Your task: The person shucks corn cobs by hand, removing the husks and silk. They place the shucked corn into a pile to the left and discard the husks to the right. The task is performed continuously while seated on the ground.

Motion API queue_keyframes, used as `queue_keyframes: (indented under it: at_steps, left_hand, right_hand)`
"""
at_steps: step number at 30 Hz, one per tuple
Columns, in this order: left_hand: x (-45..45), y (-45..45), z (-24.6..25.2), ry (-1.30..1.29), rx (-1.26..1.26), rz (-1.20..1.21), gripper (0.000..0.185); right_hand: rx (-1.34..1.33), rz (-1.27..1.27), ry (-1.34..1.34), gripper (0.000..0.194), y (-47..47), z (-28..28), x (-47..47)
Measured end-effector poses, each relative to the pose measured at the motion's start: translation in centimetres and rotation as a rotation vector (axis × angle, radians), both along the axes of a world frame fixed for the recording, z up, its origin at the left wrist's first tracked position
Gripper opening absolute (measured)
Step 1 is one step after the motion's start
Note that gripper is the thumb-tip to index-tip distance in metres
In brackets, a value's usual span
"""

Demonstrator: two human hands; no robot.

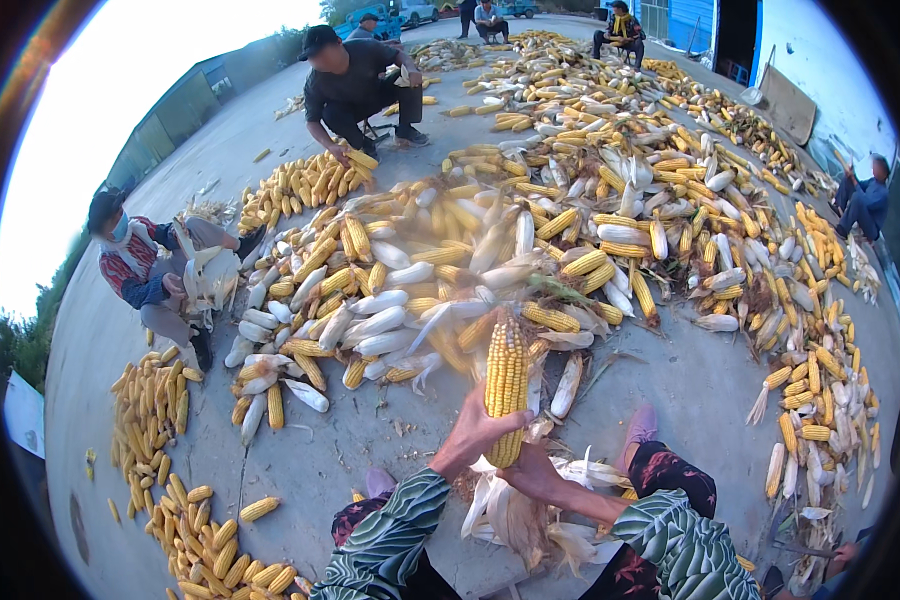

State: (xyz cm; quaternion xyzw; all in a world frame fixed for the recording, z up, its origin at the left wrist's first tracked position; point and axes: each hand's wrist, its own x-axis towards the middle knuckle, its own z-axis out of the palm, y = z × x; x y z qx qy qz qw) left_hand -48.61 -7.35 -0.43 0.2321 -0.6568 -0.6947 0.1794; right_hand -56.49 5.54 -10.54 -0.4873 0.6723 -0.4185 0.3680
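Upright in front of me stands a yellow ear of corn with bare kernels and some dry silk at its top. My left hand wraps round its lower half, thumb across the front. At the ear's bottom end my right hand grips from behind and below; its fingers are partly hidden. Pale dry husks lie or hang just beneath my right hand, between my knees. Beyond the ear spreads a large heap of corn, some ears bare, others in whitish husks.
Husked ears form a pile at lower left. More corn lies along the right. A person in a mask sits at left holding husks; another in black crouches ahead over a cob pile. Other people sit farther off.
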Motion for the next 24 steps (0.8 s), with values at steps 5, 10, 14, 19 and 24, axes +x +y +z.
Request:
queue_keyframes:
  at_steps: [5, 10, 14, 19, 24]
  left_hand:
    - [1.0, -1.5, -1.8, 0.204, 0.570, 0.080, 0.038]
    - [1.3, -0.8, -2.4, 0.034, 0.516, 0.097, 0.039]
    - [1.2, -0.8, -1.7, 0.044, 0.378, 0.080, 0.041]
    - [0.7, -2.4, -1.4, 0.284, 0.747, 0.163, 0.044]
    - [0.1, -2.9, -2.0, 0.526, 1.022, 0.305, 0.049]
  right_hand:
    - [-0.106, 0.000, 0.173, 0.033, -0.1, 2.9, -0.5]
    - [0.013, 0.192, 0.451, 0.030, 0.6, 3.6, -0.7]
    - [0.109, 0.239, 0.443, 0.032, 0.5, 3.0, -0.7]
    - [-0.147, 0.026, 0.200, 0.038, -0.3, 3.8, -0.5]
    - [-0.267, -0.028, 0.132, 0.045, -2.0, 5.7, -1.7]
